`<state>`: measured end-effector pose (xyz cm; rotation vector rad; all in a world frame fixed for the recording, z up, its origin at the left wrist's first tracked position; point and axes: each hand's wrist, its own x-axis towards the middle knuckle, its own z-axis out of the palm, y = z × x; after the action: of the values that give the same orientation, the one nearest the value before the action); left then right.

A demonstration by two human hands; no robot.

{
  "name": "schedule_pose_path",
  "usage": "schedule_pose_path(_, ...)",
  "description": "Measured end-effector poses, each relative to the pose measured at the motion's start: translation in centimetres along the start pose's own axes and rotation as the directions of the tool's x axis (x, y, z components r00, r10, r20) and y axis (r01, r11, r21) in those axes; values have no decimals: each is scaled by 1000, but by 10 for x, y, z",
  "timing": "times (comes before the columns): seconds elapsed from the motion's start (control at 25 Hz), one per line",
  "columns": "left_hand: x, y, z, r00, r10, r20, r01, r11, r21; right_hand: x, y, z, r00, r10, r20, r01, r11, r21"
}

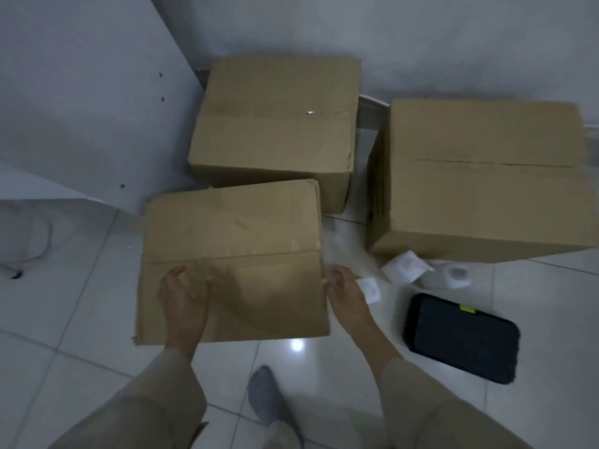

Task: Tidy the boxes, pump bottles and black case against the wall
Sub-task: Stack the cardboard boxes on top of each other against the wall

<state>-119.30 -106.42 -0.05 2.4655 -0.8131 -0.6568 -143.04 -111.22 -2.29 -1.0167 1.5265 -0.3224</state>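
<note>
Three brown cardboard boxes stand on the tiled floor. The near box (233,241) is right in front of me. My left hand (183,296) presses on its top with bent fingers, and my right hand (343,294) grips its right edge. A second box (275,124) sits behind it in the corner against the wall. The third box (486,176) stands to the right, near the wall. White pump bottles (406,265) (457,273) (369,286) sit on the floor in front of the third box. The black case (460,338), with a green tab, lies flat at the lower right.
A white cabinet panel (81,108) rises on the left and the white wall (437,43) runs along the back. A cable (35,251) lies on the floor at far left. My grey-socked foot (265,396) stands below the near box.
</note>
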Motion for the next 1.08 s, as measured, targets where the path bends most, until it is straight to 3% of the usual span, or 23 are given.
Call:
schedule_pose_path(0.04,16,-17,-5,999,34,24,-37,994,106,-1,-6,11,1000,-1,-21,1,1000,15)
schedule_pose_path(0.12,41,-38,-15,997,-49,66,34,976,213,1,-5,30,998,-1,-56,6,996,91)
schedule_pose_path(0.24,48,-52,-23,959,-253,130,222,951,215,9,-7,49,987,80,-139,-60,988,142)
schedule_pose_path(0.44,73,-67,-37,934,-341,110,321,933,163,6,-11,61,980,117,-160,-101,989,106)
schedule_pose_path(0.56,77,-63,-58,943,-312,118,298,947,122,-10,-24,56,982,122,-143,-98,982,162)
schedule_pose_path(0.72,56,-31,-102,965,-248,89,237,963,126,-53,-55,26,980,50,-192,-30,994,107)
schedule_pose_path(0.92,12,44,-188,970,-214,120,197,971,137,-137,-132,-29,971,0,-240,31,992,126)
schedule_pose_path(1.08,-2,114,-243,980,-146,136,145,989,19,-181,-202,-65,933,-86,-348,151,975,164)
